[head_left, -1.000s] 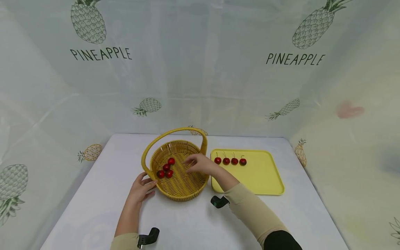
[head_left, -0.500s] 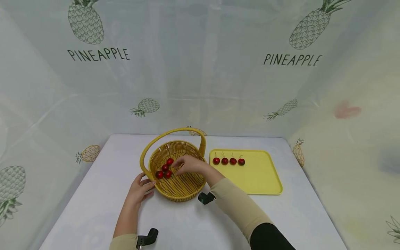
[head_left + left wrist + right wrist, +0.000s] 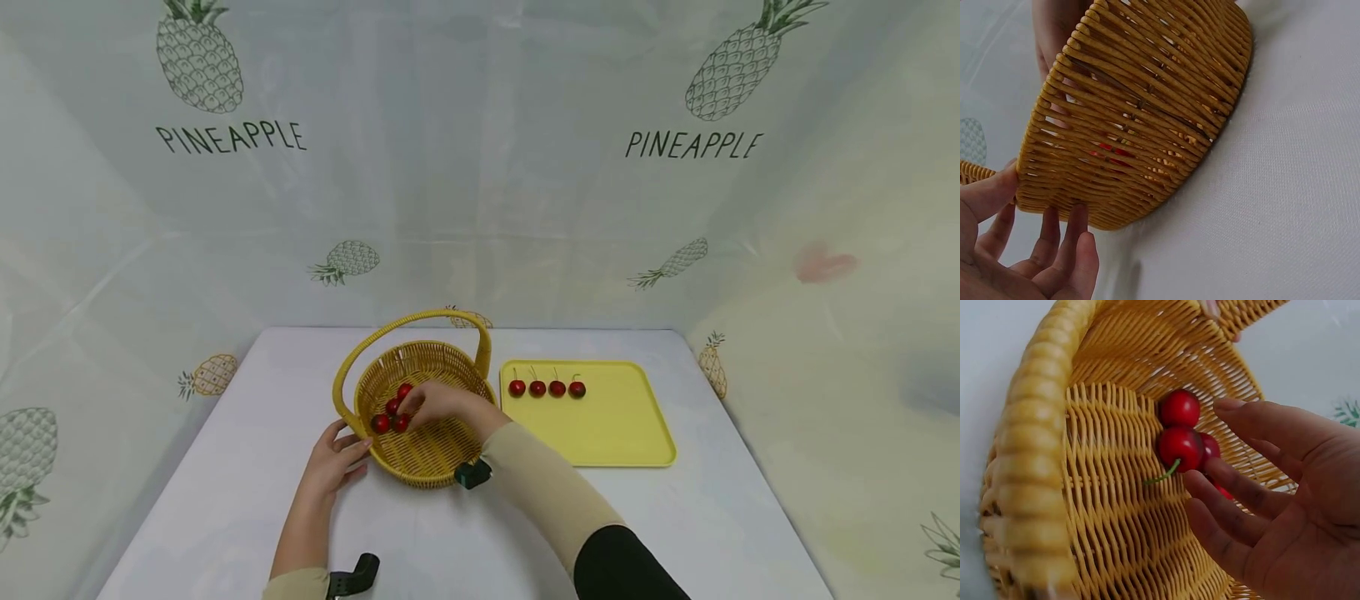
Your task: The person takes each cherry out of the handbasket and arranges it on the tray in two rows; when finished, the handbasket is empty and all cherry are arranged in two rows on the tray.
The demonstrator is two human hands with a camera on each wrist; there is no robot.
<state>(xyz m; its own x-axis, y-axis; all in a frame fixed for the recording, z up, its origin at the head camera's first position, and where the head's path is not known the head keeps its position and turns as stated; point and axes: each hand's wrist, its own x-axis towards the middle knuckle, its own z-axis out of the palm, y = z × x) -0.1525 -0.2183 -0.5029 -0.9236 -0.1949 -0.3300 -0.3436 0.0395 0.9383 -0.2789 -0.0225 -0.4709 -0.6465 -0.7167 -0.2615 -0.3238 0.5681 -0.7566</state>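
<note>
A yellow wicker basket (image 3: 431, 462) with a tall arched handle (image 3: 408, 321) stands on the table. Inside, at its left, several red cherries (image 3: 381, 424) lie in a cluster; one cherry (image 3: 1180, 447) shows a green stem in the right wrist view. My left hand (image 3: 328, 464) holds the basket's left side: in the left wrist view the thumb is on the rim, and the fingers (image 3: 1050, 240) touch the outer wall. My right hand (image 3: 438, 402) is inside the basket beside the cherries, fingers extended and apart, gripping nothing; it partly hides the cluster.
A yellow tray (image 3: 615, 425) lies right of the basket, with a row of several stemmed cherries (image 3: 537, 388) along its far left part. The white table (image 3: 420, 550) meets a pineapple-print curtain (image 3: 480, 183) at the back.
My right hand has moved left and slightly down across the basket to the cherries. My left hand stays at the basket's side. The view has shifted slightly.
</note>
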